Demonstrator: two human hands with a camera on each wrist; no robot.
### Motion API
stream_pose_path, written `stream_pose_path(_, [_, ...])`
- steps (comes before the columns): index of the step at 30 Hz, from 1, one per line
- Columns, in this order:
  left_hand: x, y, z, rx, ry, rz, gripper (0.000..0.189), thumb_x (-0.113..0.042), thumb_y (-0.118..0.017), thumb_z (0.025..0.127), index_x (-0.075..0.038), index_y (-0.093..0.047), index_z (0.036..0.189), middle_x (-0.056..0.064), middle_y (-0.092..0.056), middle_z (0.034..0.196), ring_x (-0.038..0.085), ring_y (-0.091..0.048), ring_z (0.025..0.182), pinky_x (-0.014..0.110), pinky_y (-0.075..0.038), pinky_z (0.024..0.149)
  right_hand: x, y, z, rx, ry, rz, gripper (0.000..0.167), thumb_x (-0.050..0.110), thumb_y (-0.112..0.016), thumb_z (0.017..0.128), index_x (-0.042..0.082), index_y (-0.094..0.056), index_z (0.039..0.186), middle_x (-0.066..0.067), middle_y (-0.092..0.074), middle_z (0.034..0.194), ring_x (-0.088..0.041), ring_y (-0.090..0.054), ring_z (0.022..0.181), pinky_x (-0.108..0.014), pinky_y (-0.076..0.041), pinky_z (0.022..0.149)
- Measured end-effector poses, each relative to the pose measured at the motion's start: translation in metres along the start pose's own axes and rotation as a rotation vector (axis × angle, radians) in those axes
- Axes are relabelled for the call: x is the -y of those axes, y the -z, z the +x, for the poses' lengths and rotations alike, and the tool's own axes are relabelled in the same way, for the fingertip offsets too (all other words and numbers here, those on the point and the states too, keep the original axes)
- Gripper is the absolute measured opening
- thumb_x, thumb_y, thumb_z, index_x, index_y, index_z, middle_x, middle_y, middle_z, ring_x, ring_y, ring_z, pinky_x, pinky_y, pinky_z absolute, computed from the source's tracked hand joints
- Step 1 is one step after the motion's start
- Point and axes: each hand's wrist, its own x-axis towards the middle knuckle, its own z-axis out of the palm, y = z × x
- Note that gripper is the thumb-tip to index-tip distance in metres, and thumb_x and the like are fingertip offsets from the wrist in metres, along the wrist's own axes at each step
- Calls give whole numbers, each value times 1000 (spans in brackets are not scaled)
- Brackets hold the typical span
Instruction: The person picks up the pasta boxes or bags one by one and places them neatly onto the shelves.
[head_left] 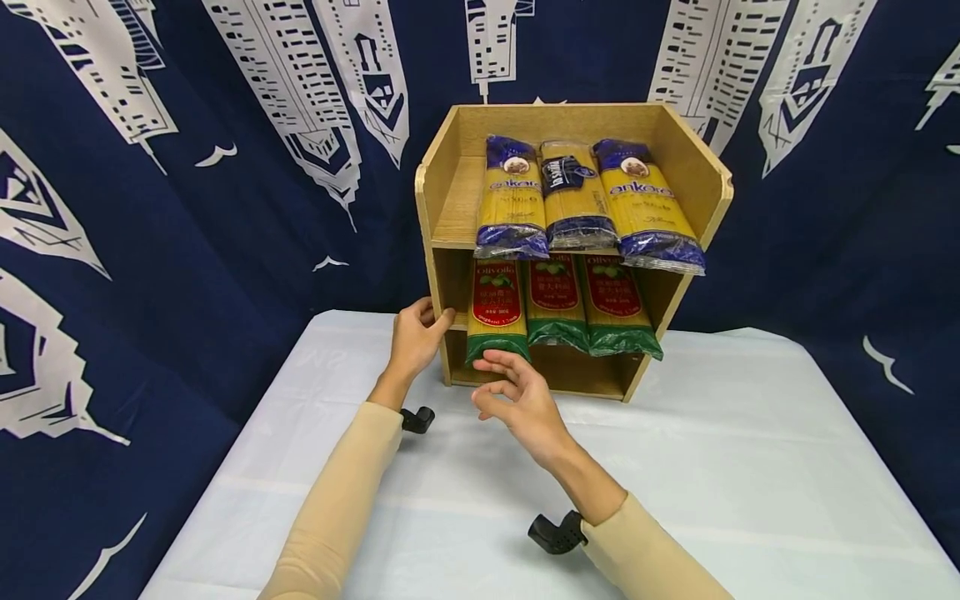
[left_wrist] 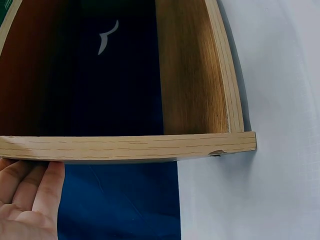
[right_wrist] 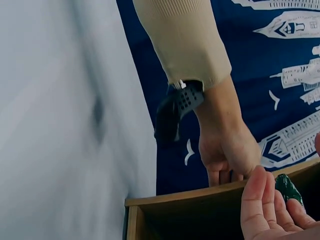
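Note:
A small wooden shelf (head_left: 438,287) stands at the back of the table. My left hand (head_left: 416,337) grips its left side panel, thumb at the front edge; in the left wrist view the fingers (left_wrist: 47,187) lie along the panel's outer face. My right hand (head_left: 525,408) is in front of the lower shelf, fingers loosely bent, holding nothing. Its fingertips are close to the green end of the left spaghetti packet (head_left: 497,304); whether they touch cannot be told. Two more red-labelled spaghetti packets, a middle one (head_left: 555,296) and a right one (head_left: 617,300), lie beside it.
On the upper level lie three yellow and blue pasta packets: left (head_left: 513,200), middle (head_left: 576,196) and right (head_left: 648,204). Their ends overhang the board. A white cloth covers the table (head_left: 750,467). Behind hangs a dark blue curtain (head_left: 247,242) with white building prints.

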Motion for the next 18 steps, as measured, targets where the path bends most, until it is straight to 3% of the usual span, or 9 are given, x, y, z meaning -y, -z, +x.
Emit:
stream_pose_path(4, [0,1,-1,3,1,0,32,-24,-69,96,-1,-69,118,12,-77,103,24,-72,96,44,-56,84,2,4,13,11,-21,5,62,1,-69,92,-2,-41,147,-20,-52,144,-31,-66,100,-35,-58,77])
stream_pose_path(9, [1,1,0,6,7,-4,33,-25,-69,96,-1,-69,119,11,-77,104,24,-72,97,45,-56,85,3,7,26,1,-20,-7,62,3,-69,93,-2,-41,147,-22,-51,144,-21,-67,97,-34,-58,75])
stream_pose_path(18, [0,1,1,15,20,-5,32,-24,-69,97,-2,-68,119,11,-77,105,23,-72,98,43,-56,87,2,7,37,-32,-34,-27,60,2,-69,93,-2,-42,146,-19,-53,142,-18,-68,96,-33,-59,72])
